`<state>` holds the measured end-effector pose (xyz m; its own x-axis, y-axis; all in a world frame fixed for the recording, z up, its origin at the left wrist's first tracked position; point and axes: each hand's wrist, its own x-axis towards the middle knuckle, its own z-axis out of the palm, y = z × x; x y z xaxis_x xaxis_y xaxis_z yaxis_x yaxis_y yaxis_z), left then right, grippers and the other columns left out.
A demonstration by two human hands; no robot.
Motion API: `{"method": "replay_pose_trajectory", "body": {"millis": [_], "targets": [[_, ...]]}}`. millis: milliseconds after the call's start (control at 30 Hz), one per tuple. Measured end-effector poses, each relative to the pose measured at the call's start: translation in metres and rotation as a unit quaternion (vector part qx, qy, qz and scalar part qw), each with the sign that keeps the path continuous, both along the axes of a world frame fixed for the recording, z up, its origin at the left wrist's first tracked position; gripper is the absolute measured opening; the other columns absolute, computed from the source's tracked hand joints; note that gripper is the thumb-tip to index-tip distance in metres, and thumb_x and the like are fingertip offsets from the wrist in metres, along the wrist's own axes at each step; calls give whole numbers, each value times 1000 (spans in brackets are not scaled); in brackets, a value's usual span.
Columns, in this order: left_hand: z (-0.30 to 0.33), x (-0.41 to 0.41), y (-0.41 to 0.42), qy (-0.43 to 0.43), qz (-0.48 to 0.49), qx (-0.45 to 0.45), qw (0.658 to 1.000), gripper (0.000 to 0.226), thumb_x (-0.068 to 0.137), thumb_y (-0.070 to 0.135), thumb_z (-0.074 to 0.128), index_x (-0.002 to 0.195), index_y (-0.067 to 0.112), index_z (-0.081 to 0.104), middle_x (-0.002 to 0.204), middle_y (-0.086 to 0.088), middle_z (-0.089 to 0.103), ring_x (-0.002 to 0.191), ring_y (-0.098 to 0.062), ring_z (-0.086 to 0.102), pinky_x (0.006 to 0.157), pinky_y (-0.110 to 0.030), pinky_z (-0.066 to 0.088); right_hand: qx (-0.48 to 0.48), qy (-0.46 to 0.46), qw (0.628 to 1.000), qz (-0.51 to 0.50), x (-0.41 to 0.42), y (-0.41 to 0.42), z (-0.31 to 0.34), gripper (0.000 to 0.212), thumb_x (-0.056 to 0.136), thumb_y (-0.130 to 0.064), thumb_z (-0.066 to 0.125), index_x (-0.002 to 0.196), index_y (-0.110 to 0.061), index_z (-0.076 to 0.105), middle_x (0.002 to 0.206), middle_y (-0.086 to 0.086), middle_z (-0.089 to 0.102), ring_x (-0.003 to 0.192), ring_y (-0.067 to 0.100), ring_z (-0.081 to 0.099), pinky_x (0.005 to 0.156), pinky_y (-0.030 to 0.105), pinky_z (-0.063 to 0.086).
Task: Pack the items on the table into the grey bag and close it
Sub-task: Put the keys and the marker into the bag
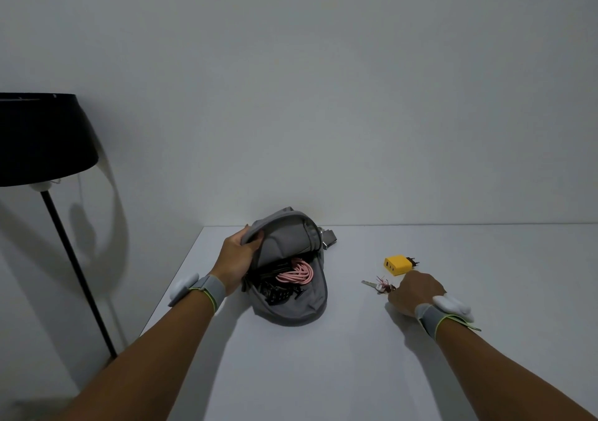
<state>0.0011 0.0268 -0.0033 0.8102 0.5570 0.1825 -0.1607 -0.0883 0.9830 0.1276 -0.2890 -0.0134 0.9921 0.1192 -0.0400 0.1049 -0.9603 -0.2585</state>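
Observation:
The grey bag [293, 310] lies open on the white table [323, 372], with its flap lifted toward the wall. My left hand [238, 260] grips the flap's left edge and holds it up. Inside the bag lie a coiled pink cable [296, 273] and some black items [278, 294]. To the right, a yellow charger [397, 264] rests on the table. Just in front of it lies a key with a dark red tassel [378, 285]. My right hand [415, 291] is curled down over the key's right end, its fingertips hidden; whether it grips the key is unclear.
A floor lamp with a black shade [42, 139] and a thin black pole stands left of the table against the pale wall. The table's far edge meets the wall just behind the bag. Grey wristbands with white pods sit on both wrists.

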Motion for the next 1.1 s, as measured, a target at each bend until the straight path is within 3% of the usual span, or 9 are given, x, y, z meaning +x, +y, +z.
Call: {"method": "replay_pose_trajectory", "body": {"millis": [167, 300, 367, 533, 633, 733, 867, 967, 1100], "targets": [[-1, 0, 1, 1, 5, 0, 1000, 19, 102, 17, 61, 115, 10, 73, 109, -12, 73, 97, -25, 67, 81, -31, 54, 9, -9, 1000, 6, 0, 4, 15, 13, 85, -31, 66, 92, -23, 58, 92, -1, 62, 98, 23, 69, 78, 26, 52], [2, -1, -2, -6, 8, 1, 1000, 18, 102, 11, 60, 114, 9, 73, 103, -9, 73, 92, -21, 66, 77, -25, 53, -4, -20, 1000, 6, 1, 7, 29, 15, 81, -15, 63, 95, -18, 66, 76, 0, 61, 77, 20, 65, 60, 22, 42], [3, -1, -3, -5, 6, 3, 1000, 18, 102, 10, 59, 114, 9, 73, 102, -8, 73, 90, -20, 66, 73, -22, 53, -3, -29, 1000, 6, 0, 11, 32, 20, 81, -11, 62, 100, -16, 66, 75, 2, 60, 77, 22, 64, 61, 23, 42], [4, -3, -3, -8, 5, 0, 1000, 18, 102, 11, 59, 113, 9, 73, 101, -8, 73, 90, -21, 66, 72, -22, 54, 18, -25, 999, 29, -3, 27, 40, 5, 91, -16, 58, 88, -12, 56, 81, 3, 59, 76, 22, 58, 62, 24, 43], [5, -3, -4, -9, 6, 1, 1000, 17, 102, 12, 59, 112, 9, 73, 102, -9, 73, 92, -22, 66, 74, -25, 54, 83, 48, 993, 65, -3, 38, 42, 22, 95, -17, 52, 74, -11, 50, 65, 8, 62, 56, 25, 58, 56, 30, 49], [5, -4, -5, -11, 5, 4, 1000, 19, 102, 13, 59, 114, 8, 73, 105, -11, 73, 94, -23, 66, 78, -29, 53, 133, 94, 982, 94, -8, 52, 44, 23, 96, -18, 51, 76, -9, 45, 58, 12, 60, 36, 20, 44, 43, 24, 40], [7, -5, -6, -10, 6, 14, 1000, 18, 103, 12, 58, 113, 9, 73, 103, -9, 71, 93, -22, 64, 75, -24, 52, 147, 119, 973, 133, -17, 74, 42, 23, 99, -23, 49, 83, -11, 39, 61, 11, 61, 44, 22, 43, 41, 20, 34], [9, -7, -7, -8, 7, 16, 1000, 18, 103, 12, 57, 112, 11, 73, 100, -6, 71, 89, -18, 64, 67, -16, 52, 156, 127, 967, 155, -21, 90, 35, 20, 98, -24, 49, 83, -12, 41, 69, 14, 68, 56, 28, 52, 49, 29, 42], [9, -8, -5, -8, 6, 16, 1000, 19, 102, 6, 56, 112, 9, 73, 100, -8, 72, 89, -18, 65, 66, -15, 53, 128, 121, 968, 180, -31, 102, 31, 14, 90, -13, 52, 79, -11, 44, 71, 16, 72, 54, 28, 55, 54, 32, 48]]}}
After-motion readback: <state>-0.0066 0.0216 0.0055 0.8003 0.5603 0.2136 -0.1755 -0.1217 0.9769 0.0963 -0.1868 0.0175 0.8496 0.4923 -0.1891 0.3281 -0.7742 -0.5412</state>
